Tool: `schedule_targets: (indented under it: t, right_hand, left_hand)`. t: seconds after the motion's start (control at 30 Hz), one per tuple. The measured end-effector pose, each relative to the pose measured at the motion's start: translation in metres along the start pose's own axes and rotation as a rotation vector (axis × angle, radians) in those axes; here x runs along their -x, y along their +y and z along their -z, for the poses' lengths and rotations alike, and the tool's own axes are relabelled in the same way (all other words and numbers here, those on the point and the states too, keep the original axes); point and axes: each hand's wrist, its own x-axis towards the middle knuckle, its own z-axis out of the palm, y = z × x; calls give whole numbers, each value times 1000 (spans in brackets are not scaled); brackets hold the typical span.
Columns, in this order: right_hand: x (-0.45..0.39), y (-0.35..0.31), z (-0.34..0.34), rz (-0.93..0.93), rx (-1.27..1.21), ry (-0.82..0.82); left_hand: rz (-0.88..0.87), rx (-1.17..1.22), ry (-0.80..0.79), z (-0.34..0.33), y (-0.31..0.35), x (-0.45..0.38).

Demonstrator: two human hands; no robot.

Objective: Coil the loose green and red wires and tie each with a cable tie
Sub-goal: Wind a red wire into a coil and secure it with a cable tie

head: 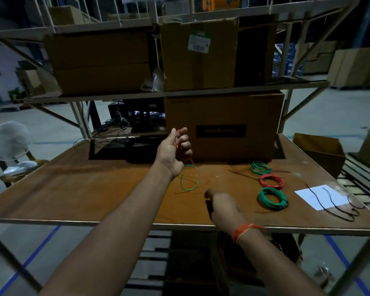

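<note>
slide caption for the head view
Left hand grips thin red wire near three tied wire coils on brown table.

Bare forearms, an orange thread band (245,230) (several loops) on the right wrist.

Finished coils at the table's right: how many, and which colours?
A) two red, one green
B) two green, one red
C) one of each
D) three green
B: a green coil, a red coil and another green coil lie in a row.

left hand (175,150) raised, fingers curled, right hand (220,207) low, blurred
</note>
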Motion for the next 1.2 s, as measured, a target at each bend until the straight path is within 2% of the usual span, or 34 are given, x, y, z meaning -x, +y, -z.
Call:
schedule_targets:
  t: [0.07, 0.13, 0.23, 0.4, 0.5, 0.6, 0.67, 0.83, 1.07, 1.13, 1.2]
  right_hand:
    - [11, -15, 16, 100, 203, 2]
    - [19, -23, 30, 207, 242, 48]
    - [24, -29, 52, 312, 189, 144]
    - [17, -37, 93, 518, -62, 337]
    - [-4, -32, 110, 507, -238, 479]
    - [-24, -23, 107, 420, -420, 499]
    - [-30, -20, 96, 361, -583, 431]
    - [-26, -29, 76, 247, -983, 142]
    - [-29, -46, 71, 248, -1084, 13]
    - [-30, -44, 65, 245, -1063, 50]
    - [-31, -41, 58, 237, -1061, 175]
  left_hand:
    - [-30, -160, 34, 5, -5, -1]
    - [-63, -400, 51, 11, -10, 0]
    - [-76, -683, -43, 17, -12, 6]
    - [-22, -899, -302, 14, -9, 12]
    - [69, -773, -322, 12, -2, 13]
    - [176, -651, -356, 11, 5, 16]
    - [226, -535, -376, 12, 7, 19]
    - [255, -254, -327, 14, 11, 21]
    - [236, 126, -260, 10, 20, 18]
    - [228, 194, -240, 10, 25, 17]
    - [234, 196, -221, 11, 29, 17]
